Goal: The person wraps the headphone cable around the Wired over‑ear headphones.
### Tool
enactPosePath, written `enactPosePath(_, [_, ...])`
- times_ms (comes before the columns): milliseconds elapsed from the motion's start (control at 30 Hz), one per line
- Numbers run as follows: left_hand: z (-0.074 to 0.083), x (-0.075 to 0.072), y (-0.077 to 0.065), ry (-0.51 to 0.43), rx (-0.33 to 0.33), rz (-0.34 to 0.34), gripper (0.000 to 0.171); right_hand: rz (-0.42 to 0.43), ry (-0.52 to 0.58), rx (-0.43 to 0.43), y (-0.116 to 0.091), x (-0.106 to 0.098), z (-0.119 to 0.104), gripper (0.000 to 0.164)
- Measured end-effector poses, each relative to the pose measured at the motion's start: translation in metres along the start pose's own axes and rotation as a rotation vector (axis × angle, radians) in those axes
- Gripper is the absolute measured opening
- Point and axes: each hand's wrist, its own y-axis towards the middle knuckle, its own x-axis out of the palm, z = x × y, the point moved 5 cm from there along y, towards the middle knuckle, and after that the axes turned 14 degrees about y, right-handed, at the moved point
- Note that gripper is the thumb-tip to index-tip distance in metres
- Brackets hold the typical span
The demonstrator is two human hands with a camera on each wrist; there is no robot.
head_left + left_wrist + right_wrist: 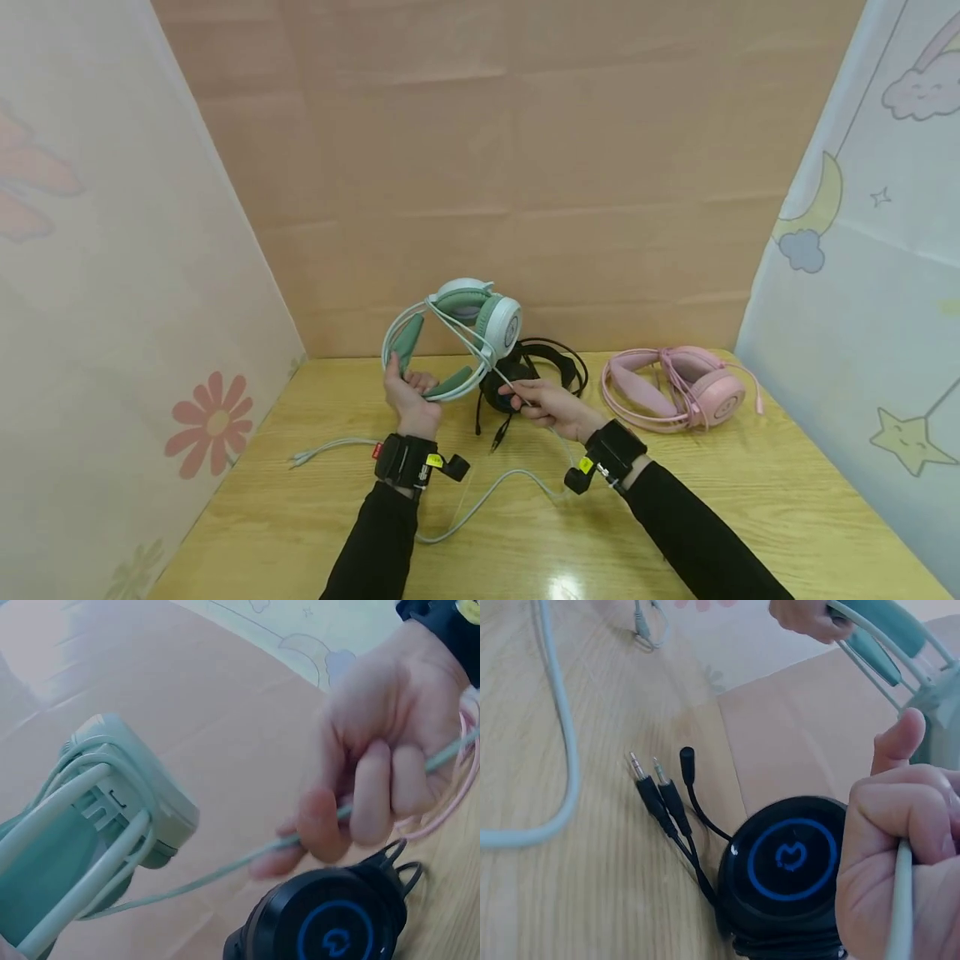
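Note:
A mint-green and white headset (504, 327) is held up off the table, tilted, by my left hand (412, 398), which grips its headband. Loops of its pale green cable run along the band and around an ear cup (161, 795). My right hand (551, 407) has its fingers curled round that same cable (225, 868), drawn taut from the ear cup. The cable's free length (517, 473) curves over the table towards me, and its plug end (303, 457) lies at the left. Behind my right hand sits a black headset (791, 859) with a blue ring on its ear cup.
A pink headset (716, 398), its cable wrapped about it, lies on the wooden table (247, 533) at the right. Two black audio plugs (660, 799) and a microphone boom (690, 769) stick out from the black headset. Patterned side panels and a brown back panel (487, 167) enclose the table.

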Motion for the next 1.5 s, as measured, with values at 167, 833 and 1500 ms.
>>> enactPosePath(167, [-0.003, 0.003, -0.001, -0.084, -0.042, -0.042, 0.046, -0.012, -0.026, 0.01, 0.001, 0.006, 0.002, 0.041])
enactPosePath(833, [0.002, -0.005, 0.011, 0.222, 0.214, 0.039, 0.045, -0.052, -0.057, 0.018, -0.002, 0.016, -0.006, 0.041])
enactPosePath(1500, [0.032, 0.012, -0.012, 0.899, 1.061, 0.088, 0.023, 0.078, -0.186, -0.081, -0.002, -0.006, -0.057, 0.032])
